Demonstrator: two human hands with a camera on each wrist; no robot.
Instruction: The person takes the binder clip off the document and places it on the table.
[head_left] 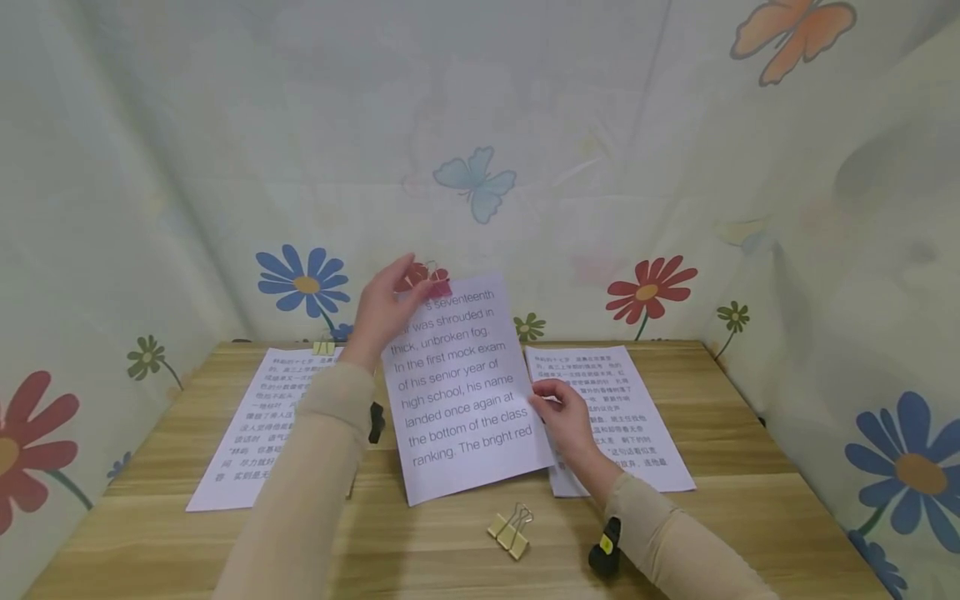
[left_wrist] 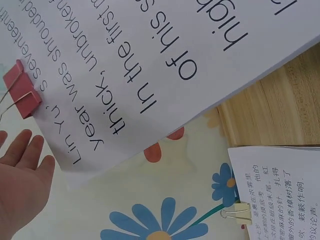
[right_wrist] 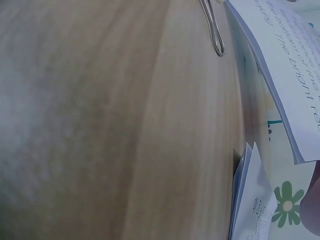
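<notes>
A stack of paper printed in large English text (head_left: 457,392) is held up, tilted, above the table's middle. A red binder clip (left_wrist: 24,95) bites its top edge, wire handles sticking out. At the top left corner my left hand (head_left: 386,304) is close by the clip, thumb and forefinger apart; the left wrist view shows its other fingers loosely extended off the sheets. My right hand (head_left: 566,417) pinches the stack's lower right edge. In the right wrist view that hand (right_wrist: 312,202) shows only at the frame's edge, beside the sheets (right_wrist: 285,90).
Chinese-printed sheets lie left (head_left: 240,450) and right (head_left: 645,425) on the wooden table (head_left: 427,550). A gold binder clip (head_left: 324,346) grips the left sheets' top. Another gold binder clip (head_left: 510,533) lies loose near the front. A flower-patterned cloth (head_left: 525,108) hangs around the table.
</notes>
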